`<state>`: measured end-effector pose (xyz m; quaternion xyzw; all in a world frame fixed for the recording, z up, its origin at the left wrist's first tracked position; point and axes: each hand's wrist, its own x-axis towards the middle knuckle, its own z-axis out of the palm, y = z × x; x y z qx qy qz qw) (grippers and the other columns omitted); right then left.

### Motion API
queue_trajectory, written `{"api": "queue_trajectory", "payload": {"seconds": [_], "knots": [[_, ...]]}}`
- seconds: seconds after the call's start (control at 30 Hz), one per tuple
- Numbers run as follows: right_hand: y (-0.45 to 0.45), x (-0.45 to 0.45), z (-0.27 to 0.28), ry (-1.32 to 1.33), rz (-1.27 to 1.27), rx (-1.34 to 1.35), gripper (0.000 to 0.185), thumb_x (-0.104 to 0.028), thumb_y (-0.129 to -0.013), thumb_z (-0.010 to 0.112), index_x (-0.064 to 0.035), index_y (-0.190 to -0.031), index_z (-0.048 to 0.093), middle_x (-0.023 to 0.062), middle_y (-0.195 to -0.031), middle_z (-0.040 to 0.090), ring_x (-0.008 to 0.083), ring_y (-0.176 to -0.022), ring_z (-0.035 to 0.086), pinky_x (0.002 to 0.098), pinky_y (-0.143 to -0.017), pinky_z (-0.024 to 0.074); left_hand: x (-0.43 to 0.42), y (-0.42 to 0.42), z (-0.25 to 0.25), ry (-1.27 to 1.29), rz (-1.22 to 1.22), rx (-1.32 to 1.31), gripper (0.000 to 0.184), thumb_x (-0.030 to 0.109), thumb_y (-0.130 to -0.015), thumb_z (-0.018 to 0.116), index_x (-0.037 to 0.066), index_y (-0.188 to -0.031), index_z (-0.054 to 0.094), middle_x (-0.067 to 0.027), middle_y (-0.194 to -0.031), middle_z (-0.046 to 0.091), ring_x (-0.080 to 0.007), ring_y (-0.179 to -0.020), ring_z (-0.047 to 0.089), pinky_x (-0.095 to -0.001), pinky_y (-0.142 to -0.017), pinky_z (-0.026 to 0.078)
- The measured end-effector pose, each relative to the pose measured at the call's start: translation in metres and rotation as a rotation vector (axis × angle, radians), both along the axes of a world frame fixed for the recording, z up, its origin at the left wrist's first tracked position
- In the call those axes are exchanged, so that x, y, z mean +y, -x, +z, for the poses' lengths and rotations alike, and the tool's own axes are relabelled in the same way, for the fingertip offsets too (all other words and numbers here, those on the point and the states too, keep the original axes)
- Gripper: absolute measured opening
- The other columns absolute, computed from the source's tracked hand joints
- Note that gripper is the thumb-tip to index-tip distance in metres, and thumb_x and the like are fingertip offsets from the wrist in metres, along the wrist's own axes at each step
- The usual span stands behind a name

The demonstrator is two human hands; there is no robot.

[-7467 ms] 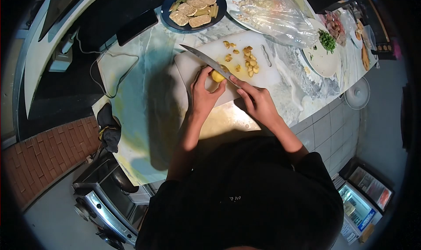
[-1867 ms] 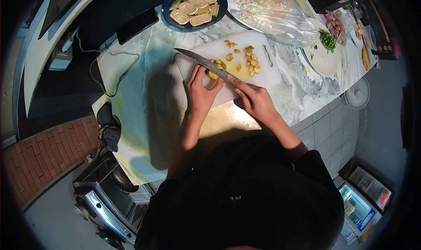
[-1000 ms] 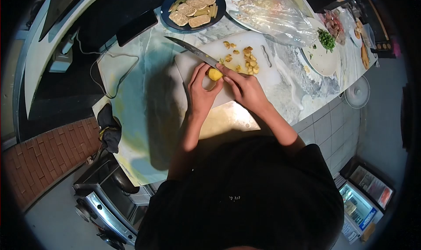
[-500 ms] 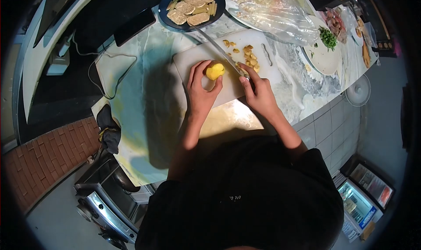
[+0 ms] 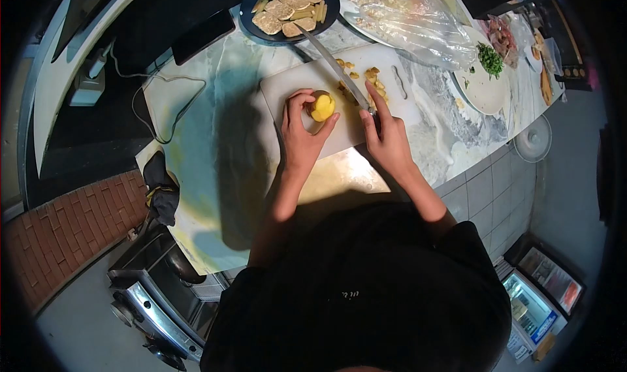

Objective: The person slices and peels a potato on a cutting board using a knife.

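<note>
A partly peeled potato [image 5: 322, 107] with bright yellow flesh is held between the thumb and fingers of my left hand [image 5: 302, 127], over the white cutting board [image 5: 277, 91]. My right hand [image 5: 390, 140] grips a long knife [image 5: 328, 59] by its handle, mostly hidden in the palm, with the index finger stretched out. The blade points up and left, its tip near the pan, apart from the potato. Small brown and yellow peelings [image 5: 373, 75] lie on the board beyond and beside the knife.
A dark pan [image 5: 245, 19] with pale slabs and sticks of food stands at the back. Right of it lies a clear plastic bag [image 5: 434, 36], then a plate [image 5: 483, 94] with chopped greens. A cable [image 5: 171, 79] trails at the left; a stove [image 5: 160, 313] stands below.
The knife has swung slightly upright and away from the potato. My right index finger has lifted and straightened, while my left hand and the potato have barely moved.
</note>
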<state>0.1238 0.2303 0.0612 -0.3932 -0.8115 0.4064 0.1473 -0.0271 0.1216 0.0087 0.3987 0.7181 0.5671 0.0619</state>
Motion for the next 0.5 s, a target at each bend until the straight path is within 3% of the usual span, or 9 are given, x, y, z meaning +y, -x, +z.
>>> {"api": "queue_trajectory", "payload": {"seconds": [0.13,0.2,0.37,0.5], "knots": [[-0.005,-0.003,0.011,0.090,0.058,0.028,0.041,-0.019,-0.107,0.058,-0.0169,-0.148,0.055,0.0239,-0.066,0.064,0.0464,-0.065,0.067,0.0462,-0.060,0.0512,0.000,-0.001,0.002,-0.003,0.005,-0.022,0.051,0.009,-0.078,0.090,0.003,-0.119,0.060,-0.0143,-0.123,0.061,-0.0322,-0.106,0.063,-0.0410,-0.091,0.053],[-0.012,-0.001,-0.001,0.002,0.225,0.146,0.037,-0.017,-0.107,0.058,-0.0161,-0.144,0.059,0.0257,-0.074,0.066,0.0472,-0.069,0.067,0.0454,-0.062,0.0521,-0.001,0.000,0.002,0.022,0.006,0.019,0.051,0.007,-0.077,0.090,0.003,-0.120,0.063,-0.0139,-0.125,0.063,-0.0320,-0.112,0.064,-0.0409,-0.093,0.053],[-0.022,0.000,0.002,0.122,0.334,0.060,0.036,-0.018,-0.108,0.057,-0.0164,-0.144,0.059,0.0260,-0.079,0.068,0.0477,-0.073,0.067,0.0457,-0.064,0.0527,-0.006,-0.007,-0.004,0.067,0.111,0.103,0.049,0.004,-0.078,0.087,0.004,-0.121,0.064,-0.0141,-0.129,0.061,-0.0311,-0.114,0.063,-0.0389,-0.095,0.053],[-0.024,0.007,-0.006,0.095,0.433,0.073,0.037,-0.019,-0.108,0.056,-0.0180,-0.146,0.059,0.0234,-0.075,0.066,0.0465,-0.071,0.067,0.0459,-0.065,0.0527,-0.012,-0.011,0.000,0.122,0.149,0.110,0.049,0.007,-0.080,0.085,0.002,-0.122,0.060,-0.0182,-0.122,0.062,-0.0398,-0.115,0.062,-0.0450,-0.097,0.052]]}}
